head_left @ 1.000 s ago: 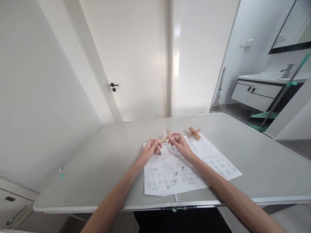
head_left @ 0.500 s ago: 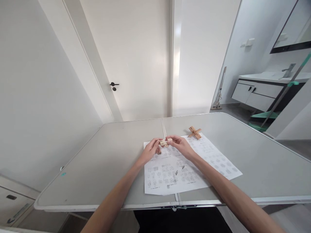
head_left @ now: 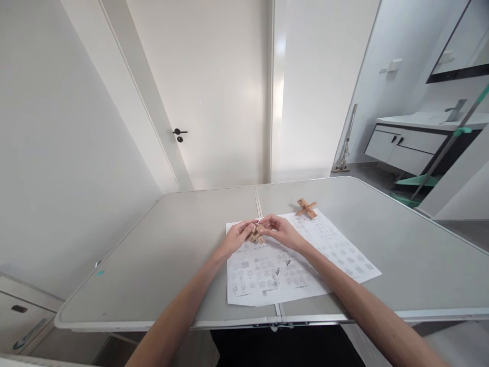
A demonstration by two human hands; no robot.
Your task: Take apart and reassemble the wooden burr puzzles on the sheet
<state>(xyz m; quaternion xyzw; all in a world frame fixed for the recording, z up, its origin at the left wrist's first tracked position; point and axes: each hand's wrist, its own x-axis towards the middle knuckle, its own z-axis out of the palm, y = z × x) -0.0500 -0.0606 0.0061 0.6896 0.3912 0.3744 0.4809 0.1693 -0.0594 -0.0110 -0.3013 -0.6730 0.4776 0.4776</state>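
Between my hands is a small wooden interlocking puzzle [head_left: 256,236], made of crossed notched sticks; fingers cover part of it. My left hand [head_left: 237,236] grips it from the left, thumb on the near side. From the right, my right hand [head_left: 281,230] pinches it with thumb and fingertips. Under both hands lies a printed sheet [head_left: 263,285] with rows of small grey diagrams. Beyond my right hand, a second wooden puzzle [head_left: 306,208], cross-shaped, rests at the sheet's far edge.
The grey folding table [head_left: 183,244] has a metal rim and a centre seam. A white door [head_left: 214,92] stands behind it. At the right are a washbasin cabinet [head_left: 405,142], a mop [head_left: 347,142] and a green dustpan [head_left: 416,180].
The held puzzle has been turned: its pale stick lay crosswise between my fingers, and now crossed sticks face me, tilted toward the near right. The other puzzle stayed put.
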